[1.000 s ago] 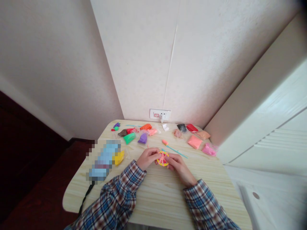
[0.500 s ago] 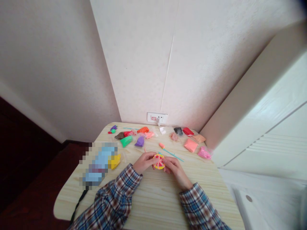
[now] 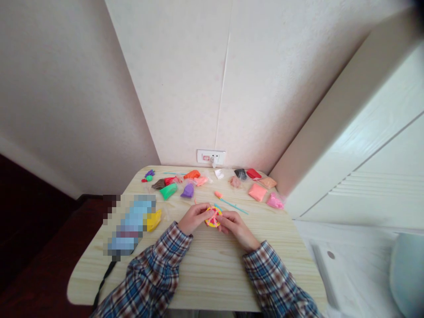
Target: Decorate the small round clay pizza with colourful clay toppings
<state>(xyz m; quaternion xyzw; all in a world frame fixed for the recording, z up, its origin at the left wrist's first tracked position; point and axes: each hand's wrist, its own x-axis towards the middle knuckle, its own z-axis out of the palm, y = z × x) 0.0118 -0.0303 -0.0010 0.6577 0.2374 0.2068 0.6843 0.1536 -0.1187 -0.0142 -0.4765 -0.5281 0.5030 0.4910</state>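
Between my two hands is a small round clay disc (image 3: pixel 213 217) with a yellow rim, a dark pink middle and pale pink strips across it. My left hand (image 3: pixel 195 217) pinches its left side, the thumb on top. On the right side, my right hand (image 3: pixel 236 226) grips it with thumb and fingers, which partly cover the edge. Just beyond the hands lies a thin blue stick (image 3: pixel 235 206) with an orange-pink clay tip (image 3: pixel 218 194). A short blue piece (image 3: pixel 217 206) shows right behind the disc.
Bags of coloured clay lie along the back of the wooden table (image 3: pixel 212 274): green (image 3: pixel 168 191), purple (image 3: pixel 187 190), orange-pink (image 3: pixel 257 192), pink (image 3: pixel 275 201) and several others. A yellow bag (image 3: pixel 153 220) sits beside a blurred blue item (image 3: pixel 132 225) at left. A socket (image 3: pixel 211 157) is on the wall.
The whole view has shifted a little, so the table and hands appear slightly further left. Both hands keep hold of the disc, which looks slightly turned.
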